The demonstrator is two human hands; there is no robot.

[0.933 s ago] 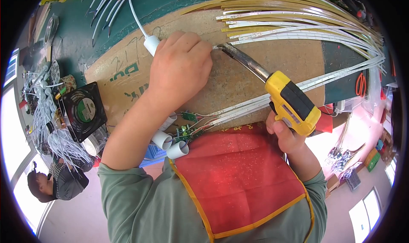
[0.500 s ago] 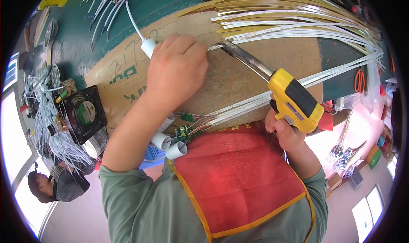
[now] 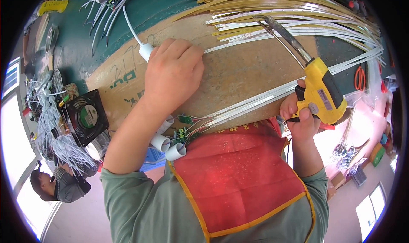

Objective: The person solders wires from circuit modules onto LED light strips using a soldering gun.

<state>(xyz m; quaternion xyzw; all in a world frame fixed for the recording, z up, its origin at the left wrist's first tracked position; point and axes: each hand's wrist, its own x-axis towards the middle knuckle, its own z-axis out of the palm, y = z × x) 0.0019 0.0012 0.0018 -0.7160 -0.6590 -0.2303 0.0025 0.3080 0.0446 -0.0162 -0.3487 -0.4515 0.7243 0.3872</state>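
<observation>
My right hand [image 3: 301,115] grips a yellow-and-black soldering gun [image 3: 324,92] by its handle. Its long metal tip [image 3: 287,36] points up and left, over the bundle of strips. My left hand [image 3: 172,70] is closed, back of the hand upward, over the cardboard; its fingertips are hidden. A white LED strip [image 3: 226,45] runs out from its right side. At its left side shows a white plastic cap [image 3: 146,51] on a white cable. Nearer my body, more LED strips [image 3: 255,101] lead to small green circuit boards [image 3: 183,134] beside white tube caps [image 3: 176,151].
A bundle of white and tan strips [image 3: 272,4] spreads over the far right. At the left stand a black fan [image 3: 85,116] and a heap of white cables [image 3: 68,145]. The cardboard sheet [image 3: 123,64] lies on a green table. Red-handled scissors [image 3: 360,78] lie at right; another person [image 3: 64,185] is at far left.
The soldering gun in my right hand has moved right and away from the strip end by my left hand. My left hand has shifted slightly left with the cap and strip.
</observation>
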